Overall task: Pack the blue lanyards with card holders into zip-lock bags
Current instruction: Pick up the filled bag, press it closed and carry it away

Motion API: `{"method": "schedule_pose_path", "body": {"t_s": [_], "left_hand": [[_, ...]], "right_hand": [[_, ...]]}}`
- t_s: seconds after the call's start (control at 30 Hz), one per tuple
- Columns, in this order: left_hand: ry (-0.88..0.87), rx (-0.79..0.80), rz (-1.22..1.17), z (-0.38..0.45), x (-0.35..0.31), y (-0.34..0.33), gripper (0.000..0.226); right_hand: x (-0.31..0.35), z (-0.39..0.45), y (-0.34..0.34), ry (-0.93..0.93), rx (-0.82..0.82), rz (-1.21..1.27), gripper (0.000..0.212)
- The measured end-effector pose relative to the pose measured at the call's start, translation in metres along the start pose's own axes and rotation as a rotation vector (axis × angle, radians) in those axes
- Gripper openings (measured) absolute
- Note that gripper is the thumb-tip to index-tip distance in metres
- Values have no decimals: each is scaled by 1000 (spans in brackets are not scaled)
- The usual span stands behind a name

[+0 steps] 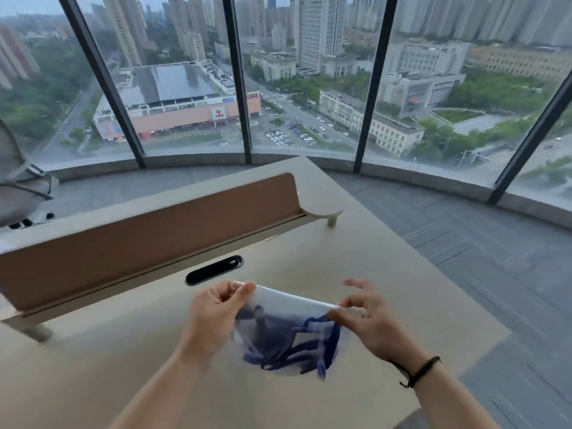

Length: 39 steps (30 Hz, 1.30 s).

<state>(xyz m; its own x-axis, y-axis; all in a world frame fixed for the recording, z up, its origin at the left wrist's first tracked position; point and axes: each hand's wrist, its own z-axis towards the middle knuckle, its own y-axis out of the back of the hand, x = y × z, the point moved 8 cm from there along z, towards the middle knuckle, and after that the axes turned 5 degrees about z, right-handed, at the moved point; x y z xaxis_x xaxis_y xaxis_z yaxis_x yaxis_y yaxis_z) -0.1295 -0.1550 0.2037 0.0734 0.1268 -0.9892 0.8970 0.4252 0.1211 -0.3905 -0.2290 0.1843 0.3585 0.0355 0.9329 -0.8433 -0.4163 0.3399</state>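
Sealing up a zip-lock bag (288,308) with a blue lanyard (294,351) already inside, held just above the desk (356,258).

My take on doing this bit right: keep the top strip stretched flat between both corners, then run a pinch along it end to end so the zip closes with no gaps, and make sure no strap loop is poking into the seal. Left hand (213,317) has thumb and forefinger pinched on the left top corner, other fingers curled in. Right hand (368,320) pinches the right corner the same way, spare fingers loosely spread. Card holder's too blurry to pick out.
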Motion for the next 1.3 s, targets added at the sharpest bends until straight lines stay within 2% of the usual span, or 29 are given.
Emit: {"method": "schedule_pose_path", "body": {"t_s": [0.17,0.43,0.57,0.83,1.07,1.3], "left_hand": [[16,84,-91,-7,-22,-141,26],[55,347,-151,-15,-46,-362,10],[13,454,-83,-22,-75,-453,25],[-19,596,-76,2,-99,-619,10],[-50,682,-103,52,-121,-740,20],[-18,684,-145,100,-140,-827,18]], "right_hand": [[-32,-32,131,-12,-123,111,28],[-92,-72,334,-19,-428,326,19],[-117,-89,417,-43,-566,390,18],[-169,-103,545,-124,-796,527,22],[-186,-67,652,-137,-871,574,19],[-201,-9,744,-163,-842,624,31]]}}
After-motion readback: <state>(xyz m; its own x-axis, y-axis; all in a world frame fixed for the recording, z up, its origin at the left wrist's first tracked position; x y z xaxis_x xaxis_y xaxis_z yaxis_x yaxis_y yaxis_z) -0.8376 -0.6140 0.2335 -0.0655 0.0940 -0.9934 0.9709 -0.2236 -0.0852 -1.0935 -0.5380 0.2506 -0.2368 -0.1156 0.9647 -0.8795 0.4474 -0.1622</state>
